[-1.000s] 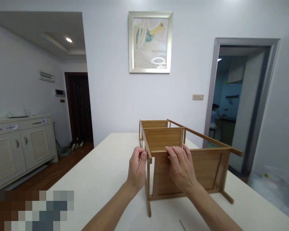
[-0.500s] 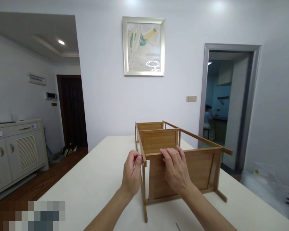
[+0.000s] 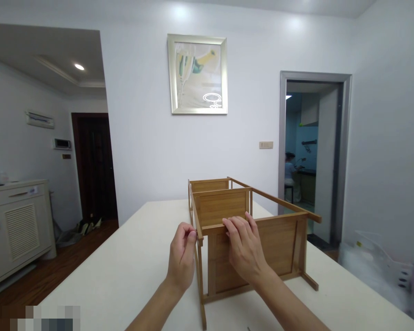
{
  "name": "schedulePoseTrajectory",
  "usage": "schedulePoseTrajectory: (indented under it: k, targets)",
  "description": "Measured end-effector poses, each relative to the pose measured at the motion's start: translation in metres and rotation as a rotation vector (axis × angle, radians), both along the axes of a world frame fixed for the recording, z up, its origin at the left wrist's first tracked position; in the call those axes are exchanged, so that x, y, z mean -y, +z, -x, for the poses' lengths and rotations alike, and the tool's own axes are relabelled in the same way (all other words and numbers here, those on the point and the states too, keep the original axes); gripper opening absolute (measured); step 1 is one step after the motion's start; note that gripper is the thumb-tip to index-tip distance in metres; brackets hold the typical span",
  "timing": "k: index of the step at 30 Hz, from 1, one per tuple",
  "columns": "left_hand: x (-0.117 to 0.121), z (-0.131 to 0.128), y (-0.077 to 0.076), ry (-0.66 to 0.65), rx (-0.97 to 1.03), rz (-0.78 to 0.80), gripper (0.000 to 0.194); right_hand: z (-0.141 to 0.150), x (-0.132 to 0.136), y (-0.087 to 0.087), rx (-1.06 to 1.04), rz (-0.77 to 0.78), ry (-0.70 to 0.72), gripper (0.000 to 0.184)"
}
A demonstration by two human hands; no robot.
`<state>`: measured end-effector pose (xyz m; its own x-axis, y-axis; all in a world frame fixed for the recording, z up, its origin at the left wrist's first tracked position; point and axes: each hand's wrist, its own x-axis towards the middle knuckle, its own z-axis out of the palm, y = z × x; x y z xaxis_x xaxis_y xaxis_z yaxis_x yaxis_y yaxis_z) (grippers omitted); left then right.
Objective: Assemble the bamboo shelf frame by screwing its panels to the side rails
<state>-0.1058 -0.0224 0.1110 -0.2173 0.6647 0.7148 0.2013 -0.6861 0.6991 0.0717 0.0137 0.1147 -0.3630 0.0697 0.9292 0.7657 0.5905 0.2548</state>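
A brown wooden shelf rack (image 3: 272,248) lies on its side on the white table, with its several shelf panels standing upright. My left hand (image 3: 182,255) is closed beside the rack's near left rail, thumb and forefinger pinched against its outer side. What sits between those fingertips, if anything, is too small to tell. My right hand (image 3: 244,246) rests over the top edge of the nearest panel, its fingers bent across that edge and the palm toward the panel face. At the bottom of the view, the tip of a thin dark metal piece (image 3: 249,328) shows on the table.
The white table (image 3: 131,257) reaches to the wall. At the right stand a white plastic basket (image 3: 382,262) and clear wrapping. A white cabinet (image 3: 17,230) is at the left. Through the doorway, a person (image 3: 290,174) sits in another room.
The camera view has turned to the right and tilted up slightly, so everything shifts left and down in the picture. Both hands keep nearly the same places on the rack.
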Motion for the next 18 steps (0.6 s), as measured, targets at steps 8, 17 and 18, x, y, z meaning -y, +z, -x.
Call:
schedulePoseTrajectory:
  k: [8,17,18]
  targets:
    - [-0.0026,0.0017,-0.0043,-0.061,0.036,0.031,0.023,0.0,0.0009,0.0002,-0.004,0.003,-0.004,0.041]
    - [-0.0053,0.0024,-0.0059,-0.122,0.146,0.031,0.024,-0.0002,0.0022,0.001,-0.008,0.011,0.006,0.041]
    - [-0.0055,0.0023,-0.0058,-0.121,0.153,0.03,0.025,-0.0002,0.0022,0.0009,-0.005,0.016,0.006,0.042]
